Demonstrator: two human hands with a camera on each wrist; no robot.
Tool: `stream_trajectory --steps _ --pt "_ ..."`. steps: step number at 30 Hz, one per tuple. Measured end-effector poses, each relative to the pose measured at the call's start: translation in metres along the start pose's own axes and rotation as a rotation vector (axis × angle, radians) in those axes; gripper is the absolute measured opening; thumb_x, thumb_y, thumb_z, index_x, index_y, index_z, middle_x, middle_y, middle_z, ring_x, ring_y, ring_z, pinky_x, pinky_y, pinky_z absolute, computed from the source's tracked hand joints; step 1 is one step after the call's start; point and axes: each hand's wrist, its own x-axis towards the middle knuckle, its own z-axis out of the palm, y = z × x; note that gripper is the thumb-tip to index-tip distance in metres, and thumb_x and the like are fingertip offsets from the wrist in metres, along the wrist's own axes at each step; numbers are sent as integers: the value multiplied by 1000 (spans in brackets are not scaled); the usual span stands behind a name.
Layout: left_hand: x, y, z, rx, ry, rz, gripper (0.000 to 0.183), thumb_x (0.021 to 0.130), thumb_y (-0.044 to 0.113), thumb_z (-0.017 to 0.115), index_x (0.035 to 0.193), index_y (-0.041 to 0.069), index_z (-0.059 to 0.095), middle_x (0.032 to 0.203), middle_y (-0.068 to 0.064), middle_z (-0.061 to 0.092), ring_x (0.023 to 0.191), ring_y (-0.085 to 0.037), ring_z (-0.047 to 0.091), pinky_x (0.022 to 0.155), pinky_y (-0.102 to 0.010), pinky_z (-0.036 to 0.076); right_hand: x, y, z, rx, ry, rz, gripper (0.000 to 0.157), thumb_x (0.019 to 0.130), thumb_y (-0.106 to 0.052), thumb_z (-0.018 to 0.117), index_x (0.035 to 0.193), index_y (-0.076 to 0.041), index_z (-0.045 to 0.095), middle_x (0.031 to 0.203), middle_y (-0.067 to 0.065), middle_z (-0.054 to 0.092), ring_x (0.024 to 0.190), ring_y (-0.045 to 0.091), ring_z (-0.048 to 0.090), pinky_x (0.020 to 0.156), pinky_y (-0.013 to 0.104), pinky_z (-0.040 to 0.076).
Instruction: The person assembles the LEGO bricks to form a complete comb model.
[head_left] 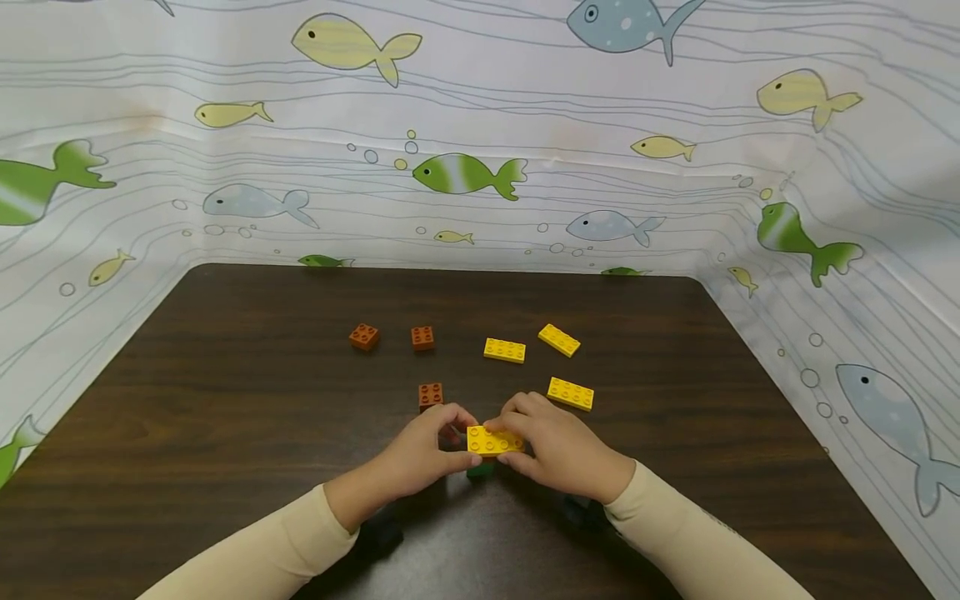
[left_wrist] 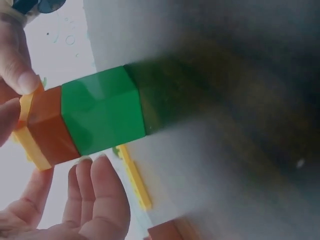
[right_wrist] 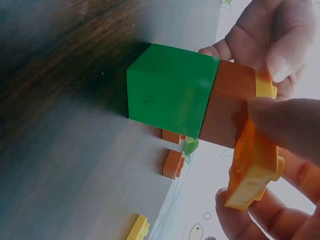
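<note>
With your left hand (head_left: 420,450) and right hand (head_left: 562,446) you pinch the yellow brick (head_left: 491,442), probably light, rigid and slightly slick, best gripped by its side edges.

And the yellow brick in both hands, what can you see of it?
The yellow brick is thin, oblong and looks like plastic, with round studs on top, some covered. It lies studs up on a brown brick above a green block, overhanging toward the right hand. That hand and the left hand pinch it; whether it is fully seated, I can't tell.
</note>
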Motion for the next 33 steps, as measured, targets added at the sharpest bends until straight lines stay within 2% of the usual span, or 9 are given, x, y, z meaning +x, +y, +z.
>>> stream_trajectory --steps 4,7,14,20,26,30,33 --pt "2 -2 -6 -50 -21 -19 37 85 21 75 115 6 59 115 -9 57 95 -21 56 73 -33 49 0 0 0 -2 -1 -2 35 85 -24 75 118 -14 67 102 -4 53 90 11 45 75 24 46" --pt "4 -2 -13 -101 -9 -40 42 85 21 74 118 3 58 120 -14 57 96 -21 56 75 -33 49 1 0 0 -9 -2 -1 36 85 -24 75 118 -15 67 102 -5 54 89 11 45 74 24 45" --pt "8 -5 -30 -166 71 -65 44 87 19 71 122 -1 54 121 -19 56 99 -22 56 83 -39 48 1 0 -1 -18 -12 11 35 85 -25 75 118 -16 67 101 -5 54 89 10 45 74 24 44" --pt "15 -10 -41 -207 139 -125 43 87 17 70 122 -2 54 118 -19 56 98 -24 55 82 -38 49 1 -1 -1 -24 -22 13 35 86 -25 74 119 -16 67 103 -5 55 89 10 45 75 25 44" --pt "22 -19 -50 -200 195 -170 42 88 13 68 124 -2 53 122 -19 55 99 -25 55 82 -41 50 1 -2 -1 -30 -24 13 35 86 -26 73 119 -17 67 103 -5 55 88 10 44 73 24 43" --pt "27 -25 -54 -210 202 -190 44 88 11 67 126 -3 51 126 -22 52 102 -28 55 83 -41 51 1 -2 -1 -31 -25 13 35 86 -26 73 119 -17 67 103 -5 55 88 10 44 73 23 43" --pt "30 -30 -57 -235 179 -218 46 89 11 66 129 -4 48 130 -24 49 106 -30 55 87 -41 50 1 -2 -1 -28 -24 11 35 86 -26 73 119 -17 67 103 -5 55 88 10 44 73 23 43"
